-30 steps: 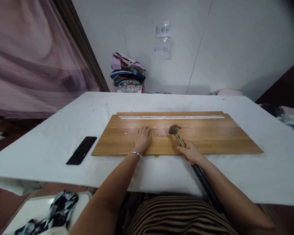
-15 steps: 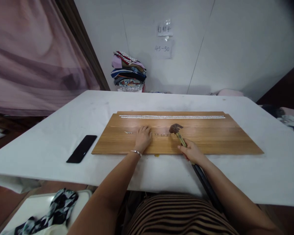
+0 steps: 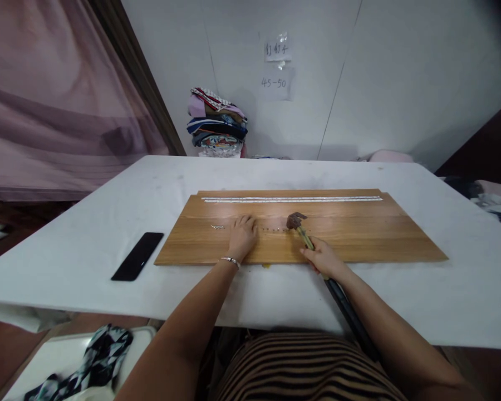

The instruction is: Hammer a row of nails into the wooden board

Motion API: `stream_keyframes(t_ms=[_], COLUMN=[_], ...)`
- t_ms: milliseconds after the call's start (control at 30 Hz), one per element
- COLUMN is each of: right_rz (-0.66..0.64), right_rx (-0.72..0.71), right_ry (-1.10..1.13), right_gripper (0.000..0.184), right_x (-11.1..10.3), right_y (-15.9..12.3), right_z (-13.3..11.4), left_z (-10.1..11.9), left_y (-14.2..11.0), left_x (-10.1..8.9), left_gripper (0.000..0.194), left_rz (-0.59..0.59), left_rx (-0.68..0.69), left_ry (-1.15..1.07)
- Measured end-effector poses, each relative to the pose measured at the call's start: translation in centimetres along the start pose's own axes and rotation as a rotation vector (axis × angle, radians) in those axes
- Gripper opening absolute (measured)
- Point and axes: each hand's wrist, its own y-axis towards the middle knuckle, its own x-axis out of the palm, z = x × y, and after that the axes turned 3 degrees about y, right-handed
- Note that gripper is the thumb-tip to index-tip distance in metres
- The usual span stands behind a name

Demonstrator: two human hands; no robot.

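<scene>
A wooden board (image 3: 359,234) lies flat on the white table. My left hand (image 3: 242,236) rests palm down on it with the fingers stretched out. Just left of those fingers are several loose nails (image 3: 217,227). My right hand (image 3: 323,257) is wrapped round the handle of a claw hammer (image 3: 294,220), whose rusty head is over the middle of the board. A row of nails (image 3: 278,229) stands in the board between my left hand and the hammer head. Whether the head touches a nail, I cannot tell.
A black phone (image 3: 137,257) lies on the white table (image 3: 83,223), left of the board. Two white strips (image 3: 292,199) run along the board's far side. Folded cloths (image 3: 218,122) are stacked behind the table. At lower left, a patterned cloth (image 3: 104,356) lies on a white stool (image 3: 62,348).
The view has shifted very slightly. Both hands and the hammer keep almost the same place on the board, with the hammer head hardly moved.
</scene>
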Motion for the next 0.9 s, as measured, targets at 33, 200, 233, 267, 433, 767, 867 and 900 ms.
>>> stream_keyframes(t_ms=[33, 200, 233, 267, 433, 767, 867, 900], right_rz=[-0.002, 0.001, 0.002, 0.000, -0.015, -0.011, -0.001, 0.002], right_rx=[0.002, -0.002, -0.001, 0.000, 0.015, 0.033, 0.021, 0.018], right_ry=[-0.003, 0.008, 0.010, 0.011, 0.015, 0.001, 0.022, 0.027], right_gripper=[0.014, 0.013, 0.013, 0.012, 0.011, 0.012, 0.013, 0.014], right_x=[0.01, -0.01, 0.00, 0.03, 0.16, 0.11, 0.11, 0.14], right_y=[0.05, 0.00, -0.02, -0.03, 0.00, -0.18, -0.20, -0.16], right_z=[0.03, 0.16, 0.15, 0.14, 0.01, -0.60, -0.63, -0.58], left_z=[-0.03, -0.12, -0.12, -0.12, -0.18, 0.00, -0.07, -0.11], left_y=[0.00, 0.00, 0.00, 0.02, 0.06, 0.03, 0.04, 0.03], left_x=[0.04, 0.22, 0.24, 0.26, 0.35, 0.10, 0.22, 0.28], left_gripper=[0.028, 0.030, 0.030, 0.030, 0.029, 0.029, 0.028, 0.028], left_rz=[0.002, 0.014, 0.016, 0.018, 0.026, 0.016, 0.028, 0.031], left_rx=[0.001, 0.015, 0.016, 0.018, 0.021, 0.012, 0.023, 0.028], left_ry=[-0.001, 0.008, 0.013, 0.018, 0.027, 0.019, 0.013, 0.012])
